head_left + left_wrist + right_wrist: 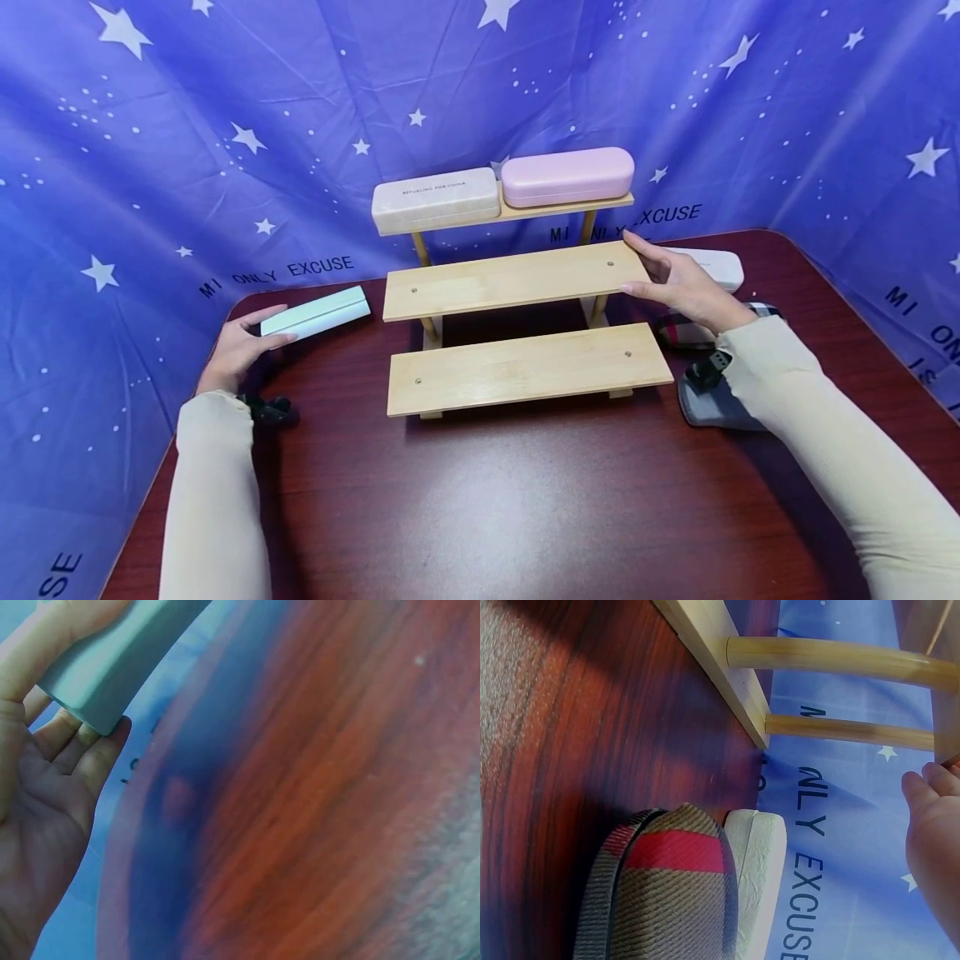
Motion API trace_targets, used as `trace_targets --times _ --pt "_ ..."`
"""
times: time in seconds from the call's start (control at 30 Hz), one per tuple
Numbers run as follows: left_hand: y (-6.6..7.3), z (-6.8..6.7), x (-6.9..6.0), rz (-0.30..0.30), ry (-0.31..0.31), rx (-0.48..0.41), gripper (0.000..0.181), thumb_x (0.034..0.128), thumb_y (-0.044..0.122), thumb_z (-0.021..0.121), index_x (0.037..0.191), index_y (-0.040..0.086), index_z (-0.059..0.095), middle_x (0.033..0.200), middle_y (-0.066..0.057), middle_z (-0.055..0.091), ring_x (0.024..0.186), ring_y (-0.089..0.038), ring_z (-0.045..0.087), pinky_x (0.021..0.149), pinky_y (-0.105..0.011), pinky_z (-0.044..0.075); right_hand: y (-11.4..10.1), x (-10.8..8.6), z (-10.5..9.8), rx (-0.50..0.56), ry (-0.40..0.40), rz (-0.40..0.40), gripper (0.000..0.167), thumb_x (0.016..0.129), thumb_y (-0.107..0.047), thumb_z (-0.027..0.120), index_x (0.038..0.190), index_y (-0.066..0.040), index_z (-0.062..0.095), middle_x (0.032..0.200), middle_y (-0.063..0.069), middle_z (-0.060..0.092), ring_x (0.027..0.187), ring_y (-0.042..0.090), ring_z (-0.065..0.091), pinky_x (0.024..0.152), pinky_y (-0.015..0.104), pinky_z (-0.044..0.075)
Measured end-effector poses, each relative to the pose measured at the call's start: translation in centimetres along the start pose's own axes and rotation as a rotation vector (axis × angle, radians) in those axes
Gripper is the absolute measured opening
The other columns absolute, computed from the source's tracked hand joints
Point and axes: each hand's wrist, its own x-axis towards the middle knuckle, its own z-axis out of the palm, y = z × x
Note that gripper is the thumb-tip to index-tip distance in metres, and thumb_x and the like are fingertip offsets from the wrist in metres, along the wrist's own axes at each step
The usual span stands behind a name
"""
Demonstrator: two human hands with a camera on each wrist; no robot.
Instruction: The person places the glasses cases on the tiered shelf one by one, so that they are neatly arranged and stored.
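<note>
- Left hand (231, 348), head view: its thumb and fingers pinch one end of a mint-green glasses case (318, 312), placed left of the three-tier bamboo stand (517, 279).
- Right hand (686, 287), same view: thumb at the front edge, a fingertip at the rear corner, it pinches the right end of the stand's middle tier.
- On the stand's top tier, a whitish glasses case (438, 202) lettered "REFUELING FOR CHINA" lies at the left, and a pink glasses case (567, 177) beside it at the right.
- Right of the stand, on the dark red table (487, 517), are a partly hidden white glasses case (723, 268), a plaid case (684, 333) and a grey pouch (708, 408).
- Behind the stand hangs a blue star-printed curtain (300, 167).
- Left wrist view: thumb on one side, fingers on the other, the grip holds the mint-green glasses case; only its near end shows.
- Right wrist view: fingertips touch a board of the stand, near two round dowels (832, 660); the plaid case lies just beside the white one.
</note>
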Motion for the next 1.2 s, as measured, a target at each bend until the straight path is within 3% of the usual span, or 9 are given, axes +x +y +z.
trace_targets --times 0.2,0.43,0.7,0.9,1.07,1.2 --pt "3.4 -0.2 -1.5 -0.015 0.019 -0.104 0.062 0.0749 0.004 0.078 0.131 -0.003 0.052 0.104 0.016 0.058 0.086 -0.003 0.051 0.067 -0.014 0.047 0.1 0.0 0.0 -0.001 -0.002 0.000 0.081 0.090 -0.020 0.064 0.152 -0.023 0.013 0.157 0.008 0.016 0.141 0.024 0.021 0.104 0.019 0.032" --pt "4.8 -1.2 -1.6 0.106 0.032 -0.197 0.050 0.0742 -0.006 0.075 0.122 0.005 0.064 0.090 0.018 0.068 0.079 0.001 0.058 0.066 -0.011 0.048 0.2 0.0 -0.1 -0.022 -0.001 0.007 0.082 0.090 -0.025 0.065 0.152 -0.022 0.011 0.157 0.008 0.016 0.142 0.024 0.021 0.106 0.023 0.032" --pt "5.8 -2.3 -1.8 0.174 -0.010 -0.362 0.050 0.0737 -0.017 0.068 0.117 0.007 0.068 0.092 0.010 0.070 0.079 -0.001 0.061 0.065 -0.012 0.050 0.1 -0.1 -0.1 -0.030 -0.007 0.012 0.081 0.091 -0.026 0.064 0.152 -0.024 0.011 0.157 0.007 0.014 0.142 0.023 0.018 0.110 0.033 0.026" --pt "6.7 -2.5 -2.1 0.216 -0.024 -0.421 0.052 0.0734 -0.022 0.064 0.120 0.001 0.064 0.098 0.005 0.071 0.084 -0.005 0.062 0.067 -0.016 0.052 0.2 0.0 -0.1 -0.040 -0.003 0.013 0.081 0.090 -0.026 0.064 0.152 -0.025 0.011 0.157 0.007 0.015 0.142 0.024 0.019 0.108 0.026 0.029" --pt "7.7 -2.3 -2.3 0.303 -0.078 -0.521 0.054 0.0723 -0.031 0.056 0.121 -0.007 0.060 0.105 -0.003 0.070 0.088 -0.010 0.064 0.070 -0.018 0.053 0.2 0.1 -0.1 -0.038 -0.009 0.011 0.081 0.090 -0.026 0.064 0.152 -0.026 0.011 0.157 0.008 0.015 0.142 0.024 0.019 0.107 0.024 0.030" --pt "8.5 -2.0 -2.2 0.364 -0.102 -0.518 0.056 0.0697 -0.033 0.056 0.120 -0.008 0.061 0.107 -0.004 0.070 0.088 -0.010 0.064 0.070 -0.017 0.053 0.3 0.0 -0.1 -0.038 -0.013 0.012 0.079 0.091 -0.026 0.063 0.151 -0.028 0.012 0.157 0.007 0.015 0.142 0.024 0.019 0.105 0.020 0.031"
